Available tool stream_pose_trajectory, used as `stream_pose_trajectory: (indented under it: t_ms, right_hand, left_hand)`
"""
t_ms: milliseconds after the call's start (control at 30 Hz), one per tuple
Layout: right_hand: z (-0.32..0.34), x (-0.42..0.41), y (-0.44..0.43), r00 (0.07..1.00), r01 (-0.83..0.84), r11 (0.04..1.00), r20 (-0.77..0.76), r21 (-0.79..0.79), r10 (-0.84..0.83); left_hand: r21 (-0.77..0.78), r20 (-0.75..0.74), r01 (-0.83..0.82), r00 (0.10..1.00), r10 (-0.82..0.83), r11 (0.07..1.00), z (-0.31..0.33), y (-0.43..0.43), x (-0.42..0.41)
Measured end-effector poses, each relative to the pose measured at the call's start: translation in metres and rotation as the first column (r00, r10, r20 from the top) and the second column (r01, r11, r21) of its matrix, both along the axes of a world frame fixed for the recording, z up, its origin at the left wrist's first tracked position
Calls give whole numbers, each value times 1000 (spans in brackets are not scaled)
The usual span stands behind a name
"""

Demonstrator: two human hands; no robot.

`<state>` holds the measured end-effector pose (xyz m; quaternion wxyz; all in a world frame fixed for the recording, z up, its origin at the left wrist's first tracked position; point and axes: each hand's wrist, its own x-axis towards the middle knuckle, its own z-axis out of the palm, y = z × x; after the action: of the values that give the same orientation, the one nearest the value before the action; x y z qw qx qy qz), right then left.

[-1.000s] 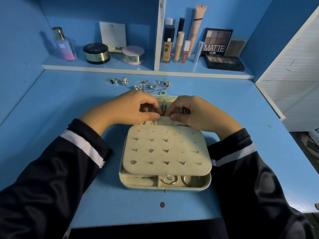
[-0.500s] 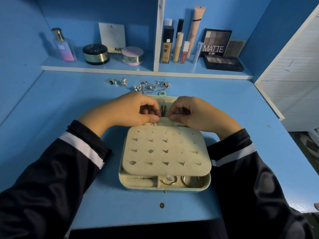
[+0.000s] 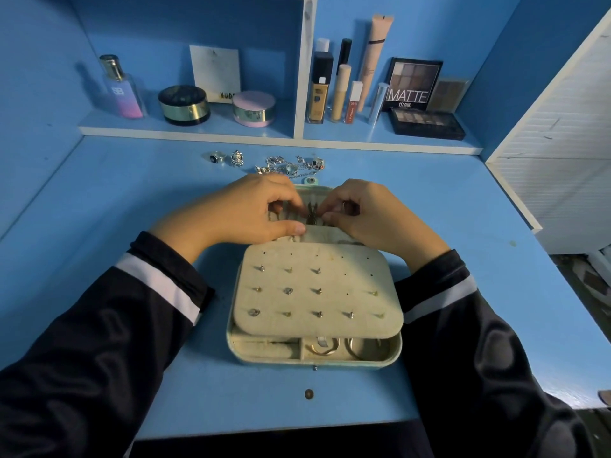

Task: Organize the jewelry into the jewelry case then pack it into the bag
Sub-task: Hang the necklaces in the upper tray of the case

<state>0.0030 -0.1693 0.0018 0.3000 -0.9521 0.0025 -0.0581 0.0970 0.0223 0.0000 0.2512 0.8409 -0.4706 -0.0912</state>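
Two hands over your jewelry case (image 3: 317, 364), far half: left hand (image 3: 243, 211) and right hand (image 3: 368, 214) pinch one small dark piece (image 3: 311, 213) between fingertips. Loose jewelry (image 3: 288, 165) lies beyond.

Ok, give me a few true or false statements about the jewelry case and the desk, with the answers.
1. The left hand and right hand both pinch a dark piece at the far end of the case. True.
2. The panel is empty. False: several studs sit in it.
3. Loose jewelry lies on the desk beyond the case. True.
4. The case is shut. False: it is open, with rings showing in a front compartment.
5. The perfume bottle stands in the right bay of the shelf. False: it is in the left one.
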Motion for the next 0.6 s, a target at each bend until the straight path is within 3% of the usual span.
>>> stream_pose_trajectory:
  t_ms: [233,467,600]
  right_hand:
    - [4,-2,-1,998,-42,999,-37,22,43]
    - [5,-5,-1,983,-130,991,-128,38,134]
    - [4,-5,-3,988,-111,992,-105,61,117]
  left_hand:
    - [-27,-77,22,997,-24,999,2,0,-2]
    - [54,-69,42,997,-38,998,-3,-2,-3]
    - [17,-69,40,997,-38,999,-2,-2,-3]
